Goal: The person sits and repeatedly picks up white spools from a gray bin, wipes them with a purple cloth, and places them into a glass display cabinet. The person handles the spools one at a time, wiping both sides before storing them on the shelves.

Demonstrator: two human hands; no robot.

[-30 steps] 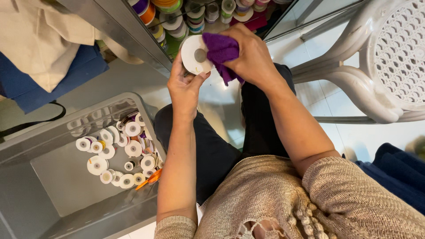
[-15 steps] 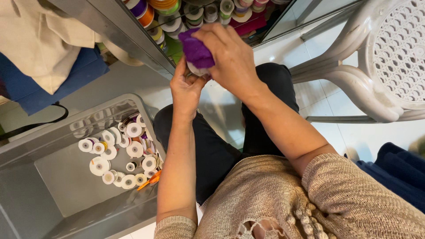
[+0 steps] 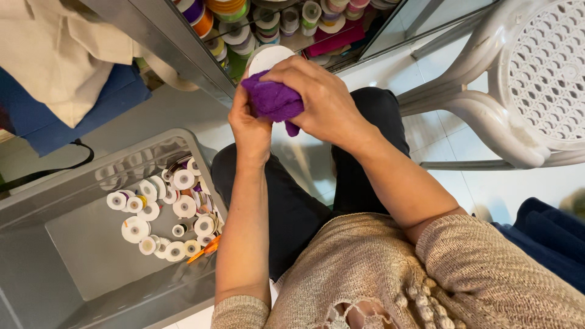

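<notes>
A grey plastic bin on the floor holds a cluster of white ribbon spools and an orange-handled tool, a shelf above carries more coloured spools, cream cloth lies on blue fabric, and a white plastic chair stands on the tiled floor.
</notes>
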